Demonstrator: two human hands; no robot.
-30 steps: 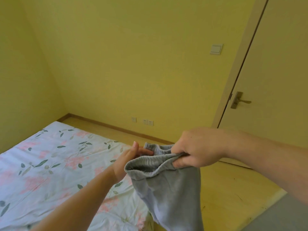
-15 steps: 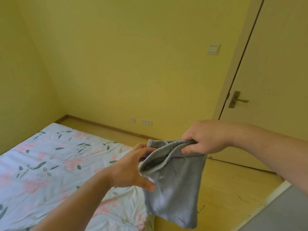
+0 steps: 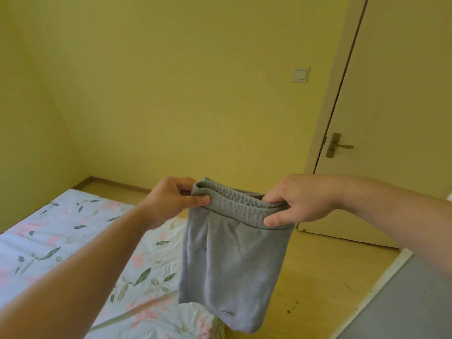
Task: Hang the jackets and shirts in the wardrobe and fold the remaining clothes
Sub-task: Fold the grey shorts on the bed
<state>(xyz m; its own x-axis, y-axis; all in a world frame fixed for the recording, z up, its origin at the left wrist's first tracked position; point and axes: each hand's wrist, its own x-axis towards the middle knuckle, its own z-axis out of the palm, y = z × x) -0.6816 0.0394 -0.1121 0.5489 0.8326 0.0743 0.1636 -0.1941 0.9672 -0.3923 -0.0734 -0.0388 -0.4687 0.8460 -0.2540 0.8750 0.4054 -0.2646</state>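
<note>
Left hand (image 3: 171, 201) and right hand (image 3: 293, 204) each pinch one waistband end of the grey shorts (image 3: 232, 260); waistband level, legs hanging beside the bed (image 3: 61, 241).

left hand (image 3: 171, 201): now pinches grey shorts (image 3: 232, 265) | shorts: stretched flat, lifted higher

Yellow walls (image 3: 171, 94) fill the view from 9 to 1 o'clock, evenly lit by soft daylight. A pale door (image 3: 403, 118) in a light frame (image 3: 337, 81) stands at 2 o'clock, with a metal lever handle (image 3: 338, 146) on its left edge and a light switch (image 3: 300, 74) on the wall beside it. At 8 o'clock lies a bed (image 3: 49, 241) with a floral sheet. The floor (image 3: 318, 277) at 5 o'clock is light wood with a brown baseboard (image 3: 117, 183) along the wall, and a grey surface (image 3: 403, 302) borders it at 4 o'clock.
</note>
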